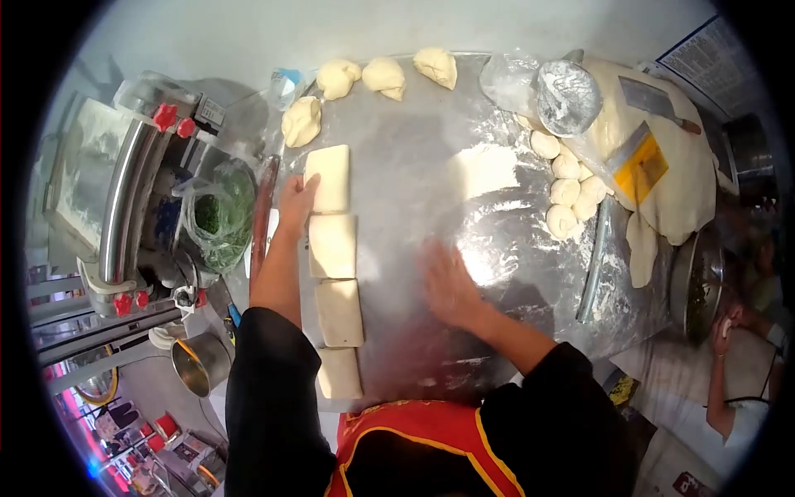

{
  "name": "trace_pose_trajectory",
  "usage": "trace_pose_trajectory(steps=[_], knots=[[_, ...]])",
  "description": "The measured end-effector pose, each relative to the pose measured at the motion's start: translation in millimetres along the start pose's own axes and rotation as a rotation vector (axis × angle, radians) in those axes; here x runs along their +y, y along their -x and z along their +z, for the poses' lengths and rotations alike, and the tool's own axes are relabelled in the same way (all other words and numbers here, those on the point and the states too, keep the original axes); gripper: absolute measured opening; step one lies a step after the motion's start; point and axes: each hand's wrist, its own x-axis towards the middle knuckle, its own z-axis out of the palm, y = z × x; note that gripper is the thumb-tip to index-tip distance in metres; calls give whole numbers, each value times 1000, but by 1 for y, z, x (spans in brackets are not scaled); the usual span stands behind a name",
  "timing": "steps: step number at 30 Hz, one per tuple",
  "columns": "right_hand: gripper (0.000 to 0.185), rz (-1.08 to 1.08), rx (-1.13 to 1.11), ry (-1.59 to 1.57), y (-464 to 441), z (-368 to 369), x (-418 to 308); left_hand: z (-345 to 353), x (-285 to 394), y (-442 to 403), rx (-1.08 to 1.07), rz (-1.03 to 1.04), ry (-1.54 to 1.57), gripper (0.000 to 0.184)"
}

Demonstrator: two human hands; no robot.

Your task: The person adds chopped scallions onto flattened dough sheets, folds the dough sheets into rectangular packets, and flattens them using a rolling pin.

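Observation:
Several pale rectangular dough slabs form a column on the metal worktop (397,174). At the far slab (329,180), my left hand (296,201) rests along its left edge, with the thumb close to or touching the dough; the fingers are loosely extended. The slab below it (333,246) lies just nearer to me, followed by another slab (339,312) and the nearest one (339,373). Over the middle of the worktop, right of the column, my right hand (451,286) is blurred by motion. It looks outstretched and holds nothing visible.
Several dough lumps (383,78) sit along the back. Small dough balls (566,192), a floury bowl (568,98), a yellow scraper (641,166) and a large dough mass (691,182) lie right. A roller machine (124,199) and a bag of greens (217,214) stand left. A co-worker's arm (720,364) shows right.

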Motion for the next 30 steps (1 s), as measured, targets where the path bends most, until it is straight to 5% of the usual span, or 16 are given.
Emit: trace_pose_trajectory(steps=[4,6,10,14,16,17,20,23,26,30], knots=[[51,23,-444,-144,7,-21,2,0,6,4,-3,-34,-6,27],[47,30,76,-98,-22,-45,25,-3,-9,-12,46,-74,-144,49],[46,132,259,-377,-121,-47,49,-8,6,-5,-62,-141,-328,50],[52,232,25,-389,-218,-1,46,-6,-19,-16,-244,-257,23,37],[55,244,-64,-443,-261,23,40,-2,9,7,-107,-201,-199,36],[57,258,-116,-471,-276,30,35,4,0,13,-94,-91,66,32],[63,138,-167,-350,-299,25,10,13,-26,4,57,22,-170,27],[58,199,-97,-347,-306,34,2,9,-14,12,27,-12,-76,35],[50,280,-392,-526,-313,14,17,7,-15,5,-68,-79,130,32],[38,347,44,-664,-259,-21,27,12,40,22,-265,-88,172,30]])
